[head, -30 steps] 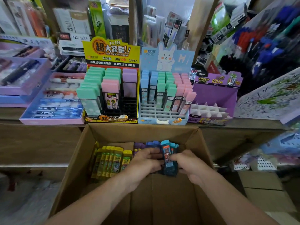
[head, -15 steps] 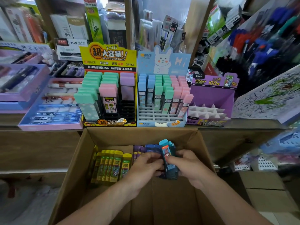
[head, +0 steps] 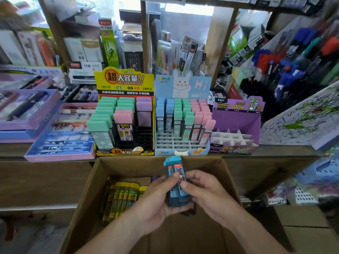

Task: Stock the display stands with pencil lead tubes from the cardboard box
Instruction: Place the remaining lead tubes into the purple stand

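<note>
Over the open cardboard box (head: 86,195) I hold a small bundle of blue pencil lead tubes (head: 175,180) upright. My left hand (head: 156,202) cups the bundle from the left and below, thumb on its front. My right hand (head: 205,195) grips it from the right, thumb on the printed label. Yellow-green lead tubes (head: 122,198) stand in a row inside the box at the left. On the shelf behind are three stands: a yellow stand (head: 124,81) with green, pink and purple tubes, a blue rabbit stand (head: 183,85) partly filled, and a purple stand (head: 236,121) with bare white dividers.
Pink and blue trays of pens (head: 60,132) lie on the shelf to the left. A scribbled test pad (head: 300,118) leans at the right below racks of pens (head: 293,57). More cartons (head: 308,224) sit low at the right. Packed shelves fill the back.
Both hands have lifted the blue tube bundle up out of the box toward the shelf edge. The camera has tipped slightly upward.
</note>
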